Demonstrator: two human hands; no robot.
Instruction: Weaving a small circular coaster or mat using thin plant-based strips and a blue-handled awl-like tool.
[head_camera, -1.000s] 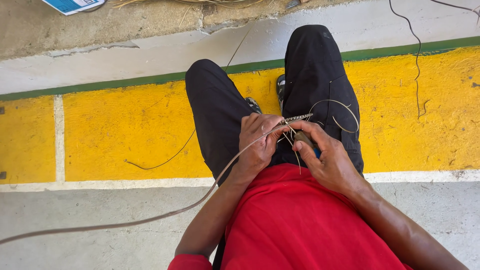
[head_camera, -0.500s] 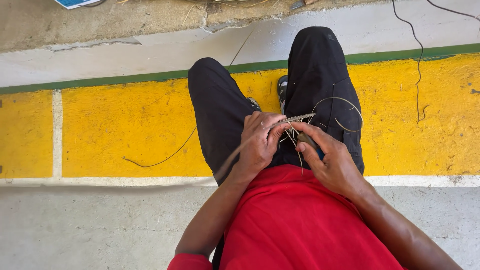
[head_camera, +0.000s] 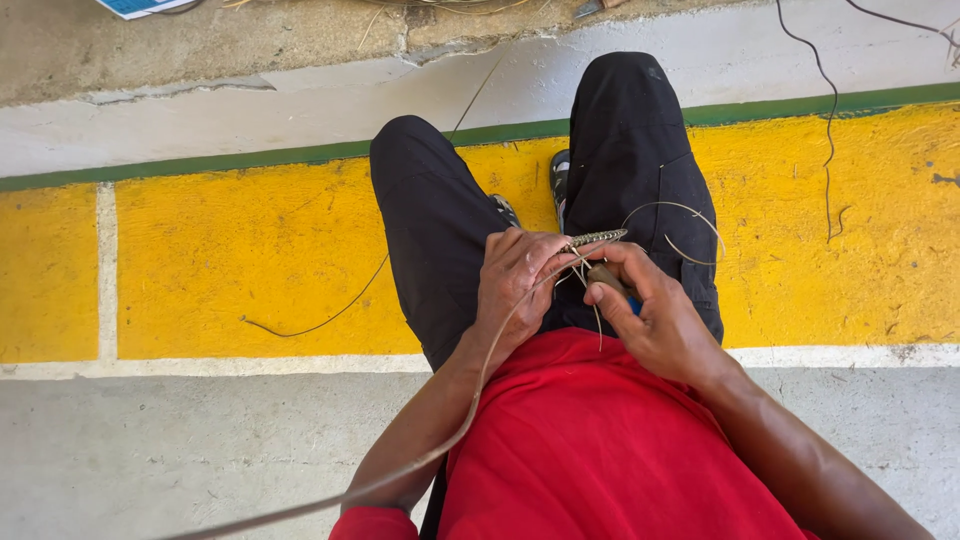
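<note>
Centre frame, over the lap: left hand (head_camera: 515, 275) closed around the braided fibre strip (head_camera: 592, 239), thumb pinning its end. Right hand (head_camera: 650, 315) wrapped around a dark-handled tool (head_camera: 607, 279). Judgement: keep the long strand (head_camera: 470, 415) taut and the pinch near the working point.

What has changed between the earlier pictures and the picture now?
Very little. The long strand trailing to the lower left hangs a bit lower than a second ago. The left hand still grips the braided piece, and the right hand still holds a dark-handled tool against it. Nothing was released.
</note>
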